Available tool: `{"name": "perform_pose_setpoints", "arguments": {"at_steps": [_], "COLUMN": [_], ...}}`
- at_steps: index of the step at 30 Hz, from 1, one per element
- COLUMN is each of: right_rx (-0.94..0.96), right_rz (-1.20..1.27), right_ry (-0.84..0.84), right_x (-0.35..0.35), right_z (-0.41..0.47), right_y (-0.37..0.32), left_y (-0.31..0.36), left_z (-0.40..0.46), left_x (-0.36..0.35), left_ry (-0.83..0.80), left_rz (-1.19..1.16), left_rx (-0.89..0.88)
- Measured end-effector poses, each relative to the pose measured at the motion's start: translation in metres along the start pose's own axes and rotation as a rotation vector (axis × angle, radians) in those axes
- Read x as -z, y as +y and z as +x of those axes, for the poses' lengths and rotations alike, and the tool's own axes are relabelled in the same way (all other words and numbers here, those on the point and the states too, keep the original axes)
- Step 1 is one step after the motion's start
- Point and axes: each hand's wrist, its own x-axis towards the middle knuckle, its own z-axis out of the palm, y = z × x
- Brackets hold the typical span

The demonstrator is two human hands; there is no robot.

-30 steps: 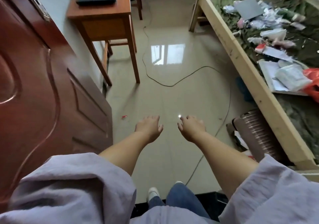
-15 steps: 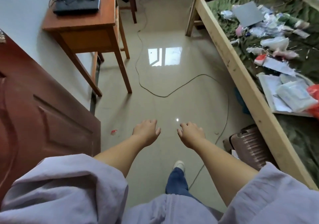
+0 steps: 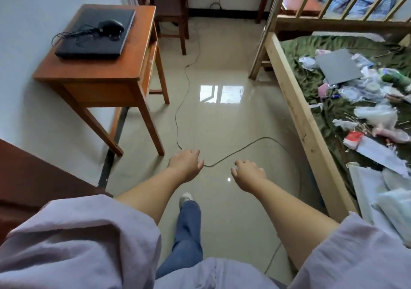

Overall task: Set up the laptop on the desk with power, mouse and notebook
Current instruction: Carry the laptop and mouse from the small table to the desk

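Head view: my left hand and right hand both relaxed, holding nothing, out over the floor. Closed black laptop lies on the brown wooden desk at 10 o'clock, black corded mouse on its lid. I'd call setup barely started: power, notebook, opening all left

floor: glossy beige tile (window glare) | wall: pale | bed frame: raw wood | chair: dark
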Motion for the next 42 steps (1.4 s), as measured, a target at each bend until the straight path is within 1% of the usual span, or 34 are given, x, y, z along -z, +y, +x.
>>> {"name": "perform_pose_setpoints", "arguments": {"at_steps": [3, 9, 16, 20, 26, 29, 33, 36, 42], "right_rx": [-0.004, -0.046, 0.008, 0.102, 0.332, 0.425, 0.564, 0.663, 0.879], "right_rz": [0.02, 0.053, 0.024, -0.02, -0.119, -0.174, -0.242, -0.264, -0.363], "right_ry": [0.032, 0.035, 0.032, 0.044, 0.06, 0.043, 0.03, 0.033, 0.08], "right_x": [0.039, 0.111, 0.181, 0.229, 0.313, 0.343, 0.362, 0.377, 0.411], "right_z": [0.067, 0.181, 0.312, 0.406, 0.531, 0.577, 0.62, 0.646, 0.68], "right_y": [-0.006, -0.021, -0.026, -0.036, -0.07, -0.102, -0.163, -0.224, -0.355], "left_y": [-0.01, -0.035, -0.052, -0.063, -0.09, -0.108, -0.148, -0.186, -0.274], "left_z": [0.066, 0.185, 0.308, 0.382, 0.459, 0.476, 0.492, 0.506, 0.519], "left_x": [0.027, 0.092, 0.135, 0.167, 0.224, 0.245, 0.264, 0.282, 0.343], "left_ry": [-0.014, -0.044, -0.053, 0.035, 0.096, 0.124, 0.151, 0.21, 0.368], "left_rz": [-0.018, -0.047, -0.124, -0.158, -0.297, -0.359, -0.39, -0.413, -0.361], "left_rx": [0.009, 0.015, 0.078, 0.153, 0.409, 0.497, 0.622, 0.686, 0.742]}}
